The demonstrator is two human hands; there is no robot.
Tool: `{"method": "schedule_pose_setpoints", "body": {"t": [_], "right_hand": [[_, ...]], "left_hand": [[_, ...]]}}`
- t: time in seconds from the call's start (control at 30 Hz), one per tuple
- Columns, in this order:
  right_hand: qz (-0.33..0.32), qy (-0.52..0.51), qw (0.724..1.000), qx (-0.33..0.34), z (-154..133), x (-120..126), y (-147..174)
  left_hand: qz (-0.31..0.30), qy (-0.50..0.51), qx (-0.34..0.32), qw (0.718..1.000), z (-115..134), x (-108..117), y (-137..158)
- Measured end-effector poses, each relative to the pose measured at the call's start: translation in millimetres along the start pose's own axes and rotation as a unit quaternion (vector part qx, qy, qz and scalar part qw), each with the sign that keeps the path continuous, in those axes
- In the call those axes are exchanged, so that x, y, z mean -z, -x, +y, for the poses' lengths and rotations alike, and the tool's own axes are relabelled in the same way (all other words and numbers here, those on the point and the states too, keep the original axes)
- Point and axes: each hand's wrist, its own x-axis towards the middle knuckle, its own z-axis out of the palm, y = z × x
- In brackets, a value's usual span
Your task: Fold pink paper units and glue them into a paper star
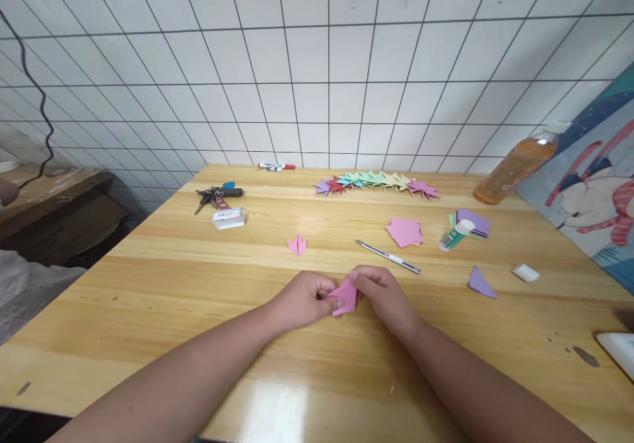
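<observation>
A small folded piece of pink paper (347, 297) is held between my two hands above the front middle of the table. My left hand (310, 301) pinches its lower left side, thumb on top. At its upper right edge, my right hand (384, 294) grips it between thumb and fingers. Just beyond my hands lies a pink origami piece (297, 245) with pointed tips. A slim silver utility knife (387, 256) rests past my right hand. Farther back sits a stack of pink paper pentagons (405, 232).
On the wooden table (198, 298) are a glue stick (456, 235), coloured papers (475, 223), a purple folded paper (481, 282), an eraser (525, 272), keys (218, 195), a small white box (228, 218), a marker (276, 166), a row of colourful folded stars (376, 182) and a bottle (515, 166).
</observation>
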Motion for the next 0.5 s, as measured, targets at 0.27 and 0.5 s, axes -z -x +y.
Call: {"method": "schedule_pose_setpoints", "body": {"t": [0.27, 0.5], "right_hand": [[0.046, 0.103, 0.993, 0.030, 3.1, 5.9, -3.4], [0.035, 0.149, 0.985, 0.083, 0.4, 1.0, 0.5]], "left_hand": [[-0.012, -0.014, -0.021, 1.000, -2.4, -0.6, -1.2], [0.011, 0.022, -0.025, 0.999, -3.5, -0.5, -2.5]]}}
